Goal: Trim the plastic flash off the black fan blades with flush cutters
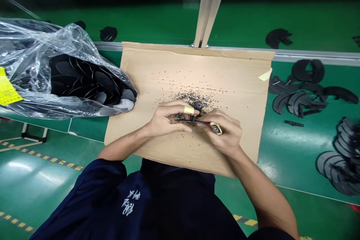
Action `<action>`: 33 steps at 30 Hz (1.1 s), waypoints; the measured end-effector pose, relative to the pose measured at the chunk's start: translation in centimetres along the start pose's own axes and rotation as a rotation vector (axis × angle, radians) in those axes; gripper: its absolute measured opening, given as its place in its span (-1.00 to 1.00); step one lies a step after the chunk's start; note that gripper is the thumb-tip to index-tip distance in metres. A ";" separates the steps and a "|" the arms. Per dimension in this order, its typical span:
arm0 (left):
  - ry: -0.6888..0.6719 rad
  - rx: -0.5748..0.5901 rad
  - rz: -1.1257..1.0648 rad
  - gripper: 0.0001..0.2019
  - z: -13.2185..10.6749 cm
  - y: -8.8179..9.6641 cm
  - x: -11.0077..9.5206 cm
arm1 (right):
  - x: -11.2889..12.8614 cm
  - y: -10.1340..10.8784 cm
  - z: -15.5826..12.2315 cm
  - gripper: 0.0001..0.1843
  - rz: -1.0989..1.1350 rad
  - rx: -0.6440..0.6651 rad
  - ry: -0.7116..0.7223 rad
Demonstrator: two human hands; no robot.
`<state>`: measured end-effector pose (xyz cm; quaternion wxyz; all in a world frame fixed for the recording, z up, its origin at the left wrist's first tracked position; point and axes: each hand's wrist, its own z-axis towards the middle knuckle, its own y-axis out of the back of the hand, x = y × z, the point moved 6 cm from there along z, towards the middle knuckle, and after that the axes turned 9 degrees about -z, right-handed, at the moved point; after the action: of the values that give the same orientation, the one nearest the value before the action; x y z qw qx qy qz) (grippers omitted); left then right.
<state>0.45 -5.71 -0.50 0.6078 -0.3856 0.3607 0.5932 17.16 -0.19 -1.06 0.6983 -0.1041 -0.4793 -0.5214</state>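
My left hand (168, 118) is closed around a thin black plastic piece (193, 119), seen nearly edge-on, with the thumb below it and the fingers above. A strip of yellowish tape (188, 110) wraps one of its fingers. Against the other side of that piece, my right hand (225, 129) is closed on a small metal tool with a pale, tape-like wrapping (216, 128); most of the tool is hidden by the fingers. Beneath both hands, small black shavings (197, 99) lie scattered on a flat cardboard sheet (146, 63).
On the left lies a clear plastic bag (70, 39) of black discs (78, 77). Curved black parts (299, 101) spread over the green table at right, beside stacked ones (334, 168). A metal post (210, 7) rises behind the cardboard.
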 end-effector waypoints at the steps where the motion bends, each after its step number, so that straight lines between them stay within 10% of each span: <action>1: 0.056 0.025 -0.090 -0.55 0.1 0.0 0.2 | -0.1 0.0 0.1 -0.86 0.030 0.003 -0.020; 8: 0.367 0.109 -0.389 -0.77 -0.1 -0.7 1.2 | -0.8 -0.8 0.3 -0.88 0.294 0.122 -0.198; 23: 0.244 0.105 -0.277 -0.77 -0.6 -2.3 0.4 | 0.2 -1.1 0.0 -0.78 0.273 0.152 -0.086; 33: 0.406 0.036 -0.431 -0.77 -0.5 -2.1 1.5 | 0.0 -0.7 0.8 -0.80 0.397 0.139 -0.172</action>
<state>2.60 -5.47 -1.95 0.6418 -0.5533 0.3951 0.3547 16.14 0.08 -0.90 0.7493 -0.1920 -0.5421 -0.3284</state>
